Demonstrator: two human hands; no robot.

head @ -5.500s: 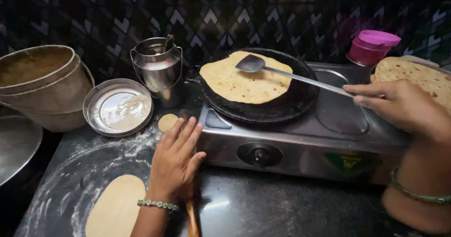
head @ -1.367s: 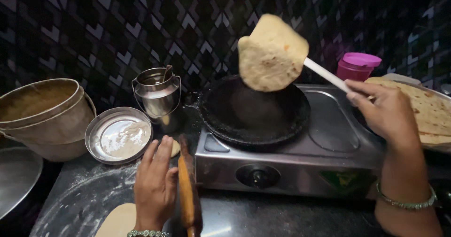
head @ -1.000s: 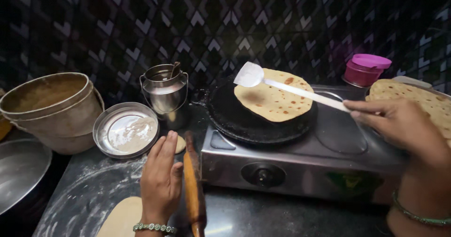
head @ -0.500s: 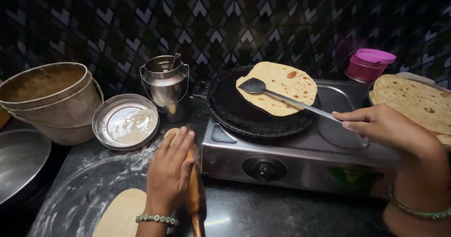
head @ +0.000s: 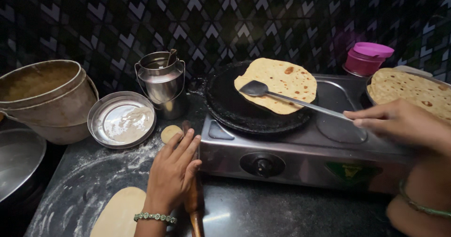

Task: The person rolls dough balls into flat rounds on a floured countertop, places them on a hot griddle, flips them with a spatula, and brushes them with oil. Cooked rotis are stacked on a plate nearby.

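Round browned flatbread (head: pixel 282 82) on black iron griddle (head: pixel 244 110): best pressed flat, evenly, with long steel spatula (head: pixel 282 96) clenched in right hand (head: pixel 399 124); left hand (head: pixel 171 171) lay slack, ungrasping, against wooden rolling pin (head: pixel 193 199).

The left hand (head: pixel 173 170) has a bracelet of small pale beads at the wrist. The right hand (head: pixel 399 124) wears a thin green bangle. Both arms are bare

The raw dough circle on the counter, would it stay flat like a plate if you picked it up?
Probably not. The raw dough circle looks thin and soft, so it would likely droop over the fingers. It lies on the floured counter, so it should lift without sticking much. Being so thin, it might stretch or tear if grabbed by one edge. The left hand beside it rests on the rolling pin.
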